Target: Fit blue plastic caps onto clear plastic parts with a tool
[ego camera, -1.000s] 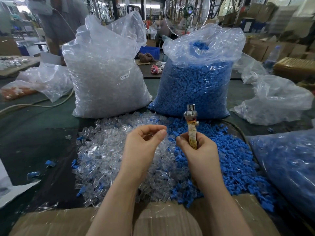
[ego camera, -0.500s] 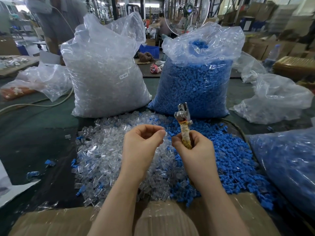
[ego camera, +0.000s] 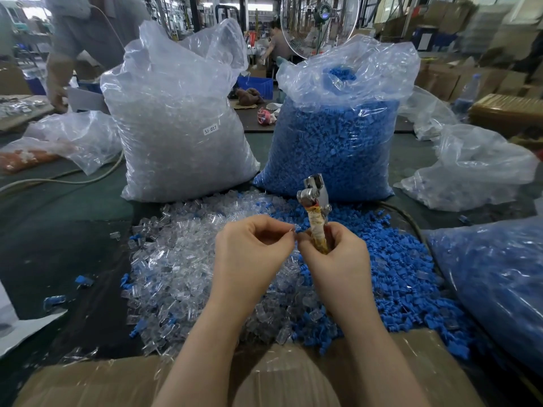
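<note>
Your right hand (ego camera: 332, 259) gripped the crimping tool (ego camera: 316, 212) upright; your left hand (ego camera: 249, 251) pinched a small clear part (ego camera: 292, 232) beside its handle, above the near piles. Best to seat the cap squarely before squeezing, I'd judge.

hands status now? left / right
Left hand: grip closed, pinching something small; too small to identify.
Right hand: grip closed round the tool.

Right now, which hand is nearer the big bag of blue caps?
Right. The right hand, gripping the tool, sits just in front of the bag of blue caps; the left hand is further left, over the clear parts.
</note>
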A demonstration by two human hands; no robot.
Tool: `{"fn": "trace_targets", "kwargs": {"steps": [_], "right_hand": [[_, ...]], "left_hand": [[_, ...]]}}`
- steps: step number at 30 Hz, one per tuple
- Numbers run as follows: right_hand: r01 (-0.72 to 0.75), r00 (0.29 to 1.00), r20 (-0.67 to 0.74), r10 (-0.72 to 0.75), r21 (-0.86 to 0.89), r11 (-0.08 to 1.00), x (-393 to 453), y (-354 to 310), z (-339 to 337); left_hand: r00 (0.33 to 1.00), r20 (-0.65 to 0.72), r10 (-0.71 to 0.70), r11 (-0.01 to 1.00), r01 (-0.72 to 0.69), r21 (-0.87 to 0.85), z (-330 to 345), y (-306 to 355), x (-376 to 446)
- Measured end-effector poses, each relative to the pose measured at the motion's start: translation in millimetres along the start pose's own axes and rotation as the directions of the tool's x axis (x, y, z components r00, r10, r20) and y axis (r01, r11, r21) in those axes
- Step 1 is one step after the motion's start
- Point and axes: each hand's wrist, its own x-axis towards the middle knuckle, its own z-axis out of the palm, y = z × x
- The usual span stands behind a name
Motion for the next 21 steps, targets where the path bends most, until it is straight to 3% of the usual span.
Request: {"fn": "trace_targets", "kwargs": {"steps": [7, 13, 21], "right_hand": [[0.006, 1.000, 0.002, -0.006, -0.077, 0.997, 1.2, 0.8, -0.8], [-0.050, 0.998, 0.041, 0.046, 0.096, 0.994, -0.1, -2.6, -1.2], [-0.096, 0.995, 0.034, 0.093, 0.130, 0.987, -0.9, -8.5, 1.1]], "left_hand": [[0.999, 0.019, 0.031, 0.999, -0.031, 0.023, 0.3, -1.8, 0.1], [0.999, 0.023, -0.022, 0.998, 0.024, -0.056, 0.9, -3.4, 1.4], [1.000, -0.003, -0.019, 0.998, 0.018, -0.061, 4.5, -5.4, 0.0]]}}
